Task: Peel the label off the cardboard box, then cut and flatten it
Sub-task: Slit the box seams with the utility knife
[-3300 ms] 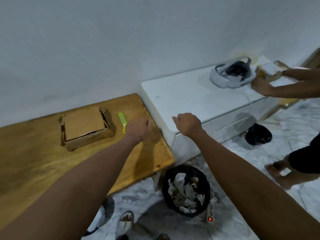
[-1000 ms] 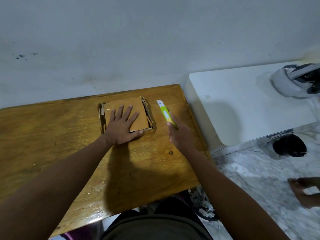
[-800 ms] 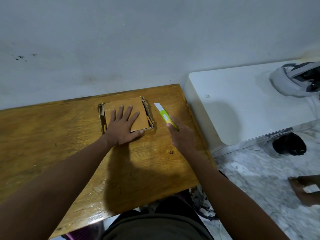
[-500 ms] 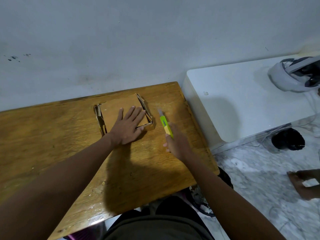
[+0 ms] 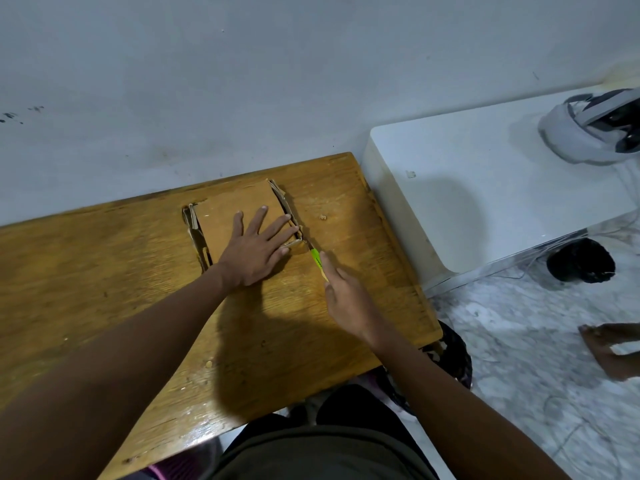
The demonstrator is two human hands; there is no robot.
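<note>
Cutter [image 5: 317, 262] now at box [image 5: 239, 216] corner

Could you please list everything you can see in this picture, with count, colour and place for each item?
Flat brown cardboard box: one, brown, on the wooden table near the wall.
Green-handled utility knife: one, green and yellow, tip at the box's near right corner.
Wooden table: one, golden brown, against the wall.
White cabinet: one, white, right of the table.
White headset: one, white and black, on the cabinet's far right.
Black bin: one, black, on the floor under the table's right end.
Another person's foot: one, far right on the floor.
Left hand: flat on the box.
Right hand: grips the knife.
</note>
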